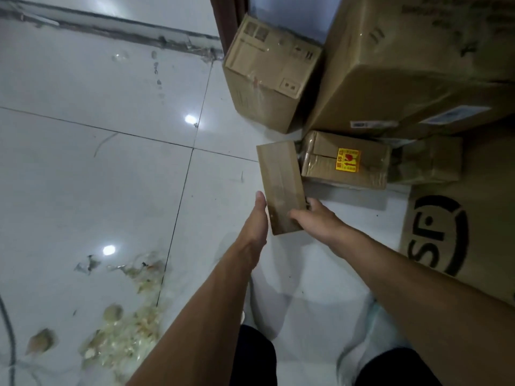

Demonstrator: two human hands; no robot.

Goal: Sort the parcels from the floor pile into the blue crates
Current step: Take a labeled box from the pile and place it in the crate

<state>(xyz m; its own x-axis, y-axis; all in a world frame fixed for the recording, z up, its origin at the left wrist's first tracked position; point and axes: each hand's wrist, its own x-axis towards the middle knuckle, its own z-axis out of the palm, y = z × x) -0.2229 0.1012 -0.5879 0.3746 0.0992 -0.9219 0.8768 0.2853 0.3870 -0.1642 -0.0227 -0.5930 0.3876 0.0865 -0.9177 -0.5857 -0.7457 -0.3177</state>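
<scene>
A small flat brown cardboard parcel (pixel 280 185) is held above the white tiled floor, in front of the pile. My right hand (pixel 313 218) grips its near right corner, thumb on top and fingers under the edge. My left hand (pixel 257 221) lies with straight fingers against the parcel's left edge. Just behind it a taped box with a yellow fragile sticker (pixel 345 160) sits on the floor. No blue crate is in view.
A medium carton (pixel 267 76) and a very large carton (pixel 412 65) stand behind the pile. A flat printed carton (pixel 457 232) lies at the right. Crumbled debris (pixel 122 324) litters the floor at lower left, and a dark cable (pixel 9 344) runs along the left edge.
</scene>
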